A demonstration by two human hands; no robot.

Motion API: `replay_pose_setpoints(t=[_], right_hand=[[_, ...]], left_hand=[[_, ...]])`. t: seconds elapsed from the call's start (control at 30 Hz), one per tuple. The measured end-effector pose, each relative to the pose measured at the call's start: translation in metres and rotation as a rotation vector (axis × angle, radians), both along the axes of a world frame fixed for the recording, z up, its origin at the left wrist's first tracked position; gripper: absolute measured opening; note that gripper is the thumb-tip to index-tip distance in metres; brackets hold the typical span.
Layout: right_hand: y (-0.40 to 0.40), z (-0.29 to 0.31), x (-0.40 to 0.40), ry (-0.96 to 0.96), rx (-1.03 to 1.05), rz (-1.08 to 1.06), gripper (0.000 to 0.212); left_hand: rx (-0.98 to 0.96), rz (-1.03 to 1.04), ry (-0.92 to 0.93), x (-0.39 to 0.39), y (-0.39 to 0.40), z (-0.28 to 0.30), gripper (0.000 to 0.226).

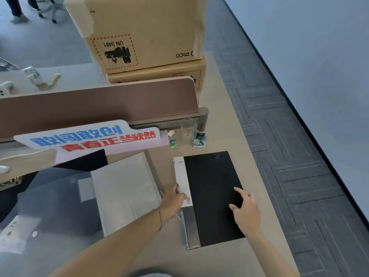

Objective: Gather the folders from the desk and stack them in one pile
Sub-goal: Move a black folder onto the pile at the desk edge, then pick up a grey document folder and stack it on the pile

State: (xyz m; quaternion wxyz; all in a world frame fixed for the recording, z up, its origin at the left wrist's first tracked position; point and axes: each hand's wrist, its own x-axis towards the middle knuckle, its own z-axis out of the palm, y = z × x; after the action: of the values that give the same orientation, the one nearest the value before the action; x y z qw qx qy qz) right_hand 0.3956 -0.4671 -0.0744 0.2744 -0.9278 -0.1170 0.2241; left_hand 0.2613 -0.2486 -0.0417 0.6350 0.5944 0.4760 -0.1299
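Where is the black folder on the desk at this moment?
The black folder lies on the desk right of centre, right of the grey folder, with the left hand at its white spine and the right hand on its cover.

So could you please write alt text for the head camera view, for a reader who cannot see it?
Two bare hands work a black folder lying on a beige desk: the left hand pinches its white label strip, the right hand rests fingertips on the cover. A grey folder lies to the left, cardboard boxes behind.
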Motion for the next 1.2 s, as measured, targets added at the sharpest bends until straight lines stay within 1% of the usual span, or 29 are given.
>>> replay_pose_setpoints(t=[0.07,0.23,0.33,0.43,0.53,0.6,0.67,0.8,0.93,0.97,1.1,1.2], right_hand=[[0.001,-0.007,0.002,0.007,-0.022,0.015,0.065],[0.006,-0.020,0.000,-0.029,-0.077,0.051,0.073],[0.007,-0.027,-0.003,-0.070,-0.135,0.063,0.075],[0.009,-0.030,-0.006,-0.147,-0.206,0.096,0.077],[0.013,-0.030,-0.007,-0.183,-0.261,0.117,0.078],[0.015,-0.026,-0.007,-0.206,-0.282,0.137,0.074],[0.019,-0.020,-0.008,-0.220,-0.270,0.179,0.070],[0.036,-0.003,-0.020,-0.296,-0.213,0.339,0.066],[0.067,0.018,-0.040,-0.363,-0.163,0.434,0.066],[0.076,0.024,-0.046,-0.370,-0.150,0.456,0.066],[0.110,0.035,-0.074,-0.338,-0.106,0.555,0.063],[0.132,0.033,-0.098,-0.267,-0.096,0.627,0.060]], left_hand=[[-0.026,0.001,0.020,0.005,-0.002,-0.003,0.037],[0.002,0.008,0.079,0.010,0.000,-0.023,0.031],[0.005,0.004,0.092,0.010,0.003,-0.040,0.043],[-0.005,-0.003,0.086,0.010,0.005,-0.049,0.043],[0.023,-0.012,0.074,0.011,0.004,-0.031,0.041],[0.053,-0.029,0.042,0.010,0.003,-0.017,0.032],[0.105,-0.041,0.000,0.007,0.004,-0.007,0.029],[0.226,-0.012,-0.045,-0.004,0.014,0.014,0.023],[0.291,0.072,-0.039,-0.032,0.034,0.030,0.044],[0.293,0.109,-0.048,-0.041,0.040,0.031,0.046],[0.324,0.200,-0.041,-0.086,0.060,0.035,0.045],[0.367,0.266,-0.024,-0.131,0.075,0.028,0.046]])
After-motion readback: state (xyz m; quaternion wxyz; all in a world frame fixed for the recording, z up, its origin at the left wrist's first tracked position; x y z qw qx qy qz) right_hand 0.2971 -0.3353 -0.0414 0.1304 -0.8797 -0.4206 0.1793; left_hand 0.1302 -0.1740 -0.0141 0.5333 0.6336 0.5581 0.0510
